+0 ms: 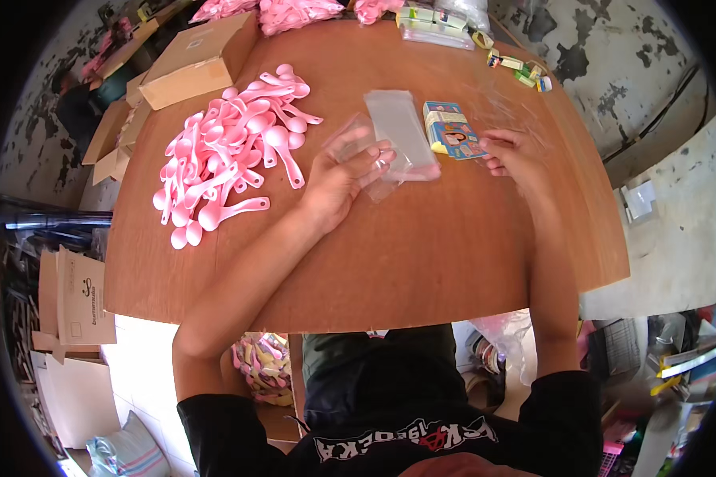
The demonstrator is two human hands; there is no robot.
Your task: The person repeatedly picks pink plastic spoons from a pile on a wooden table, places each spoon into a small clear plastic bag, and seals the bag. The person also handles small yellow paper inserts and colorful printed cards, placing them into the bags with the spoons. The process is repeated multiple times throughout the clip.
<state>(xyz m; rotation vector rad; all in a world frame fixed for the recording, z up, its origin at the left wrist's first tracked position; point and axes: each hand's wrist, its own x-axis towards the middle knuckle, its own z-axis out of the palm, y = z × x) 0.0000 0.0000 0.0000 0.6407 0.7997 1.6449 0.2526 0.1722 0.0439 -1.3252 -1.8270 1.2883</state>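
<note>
My left hand (344, 175) pinches a clear plastic bag (382, 189) between thumb and fingers, palm partly turned up. Just beyond it lies a flat stack of clear plastic bags (394, 115). My right hand (515, 155) has its thumb and fingertips closed on the right edge of a colourful printed card (460, 145), the top one at the near side of a card stack (440, 116). Left of my left hand spreads a heap of pink plastic spoons (219, 155), with scoop bowls and holes in their handles.
A closed cardboard box (199, 60) stands at the table's far left. Pink bundles (298, 14) lie along the far edge. Small boxes (525, 73) and packs sit at the far right. Below the table, a carton holds a bag of colourful pieces (264, 362).
</note>
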